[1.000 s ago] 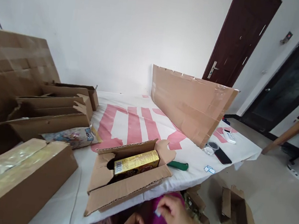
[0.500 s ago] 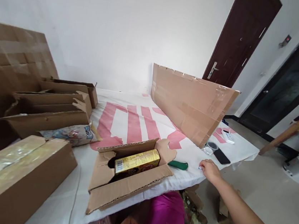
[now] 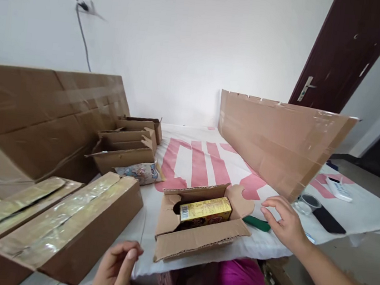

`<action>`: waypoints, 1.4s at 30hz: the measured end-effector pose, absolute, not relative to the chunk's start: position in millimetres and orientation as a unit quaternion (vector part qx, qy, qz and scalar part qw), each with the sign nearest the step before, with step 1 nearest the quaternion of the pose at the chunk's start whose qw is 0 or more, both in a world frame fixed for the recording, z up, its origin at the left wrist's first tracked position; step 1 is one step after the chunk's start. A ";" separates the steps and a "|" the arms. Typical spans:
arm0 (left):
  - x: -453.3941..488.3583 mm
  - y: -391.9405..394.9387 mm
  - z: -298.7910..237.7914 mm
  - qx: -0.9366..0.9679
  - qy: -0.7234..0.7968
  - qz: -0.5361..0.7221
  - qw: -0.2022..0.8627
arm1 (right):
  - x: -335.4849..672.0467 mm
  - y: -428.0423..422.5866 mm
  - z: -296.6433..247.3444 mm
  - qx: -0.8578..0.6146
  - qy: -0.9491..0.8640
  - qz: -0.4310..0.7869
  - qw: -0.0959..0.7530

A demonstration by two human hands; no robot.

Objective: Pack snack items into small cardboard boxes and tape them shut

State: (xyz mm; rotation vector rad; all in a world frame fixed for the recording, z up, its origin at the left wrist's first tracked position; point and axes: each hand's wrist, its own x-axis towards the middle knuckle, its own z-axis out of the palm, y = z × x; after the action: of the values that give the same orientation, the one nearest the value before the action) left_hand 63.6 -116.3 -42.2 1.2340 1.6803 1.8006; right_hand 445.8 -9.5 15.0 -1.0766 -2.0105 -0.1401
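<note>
The green-handled tool lies on the white cloth with pink stripes, just beside the open cardboard box at its three o'clock. The right hand hangs over the tool's far end with its fingers spread and nothing in its grasp; whether it touches the tool cannot be told. Inside the box a yellow carton lies on its side, barcode toward nine o'clock. The left hand is raised at seven o'clock of the box, off the table's near edge, its fingers loosely bent and empty, well apart from the right. At nine o'clock of the box sits a long taped box, and beyond it at eleven o'clock a row of open cartons with a colourful packet against the nearest. A tall cardboard sheet stands on edge at one o'clock. Past the right hand, at three o'clock, are a clear cup, a black phone and a white remote.
</note>
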 end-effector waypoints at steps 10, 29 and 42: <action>105.4 -106.3 -15.5 0.765 0.514 0.380 -0.078 | 341.1 33.5 55.9 -0.401 -0.903 0.115 0.104; 74.8 -87.2 -47.5 0.639 0.626 0.443 0.056 | 366.7 26.7 9.8 -0.339 -0.526 0.382 0.680; 36.7 -55.2 -37.1 0.543 0.680 0.489 -0.062 | 406.3 -2.5 -25.0 -0.387 -0.421 0.364 0.735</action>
State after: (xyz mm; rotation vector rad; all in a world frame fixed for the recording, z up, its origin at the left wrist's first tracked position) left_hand 36.7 -55.2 -37.1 1.7774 2.2245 1.6006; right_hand 406.3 -2.5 -25.0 -0.8511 -0.9244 0.7992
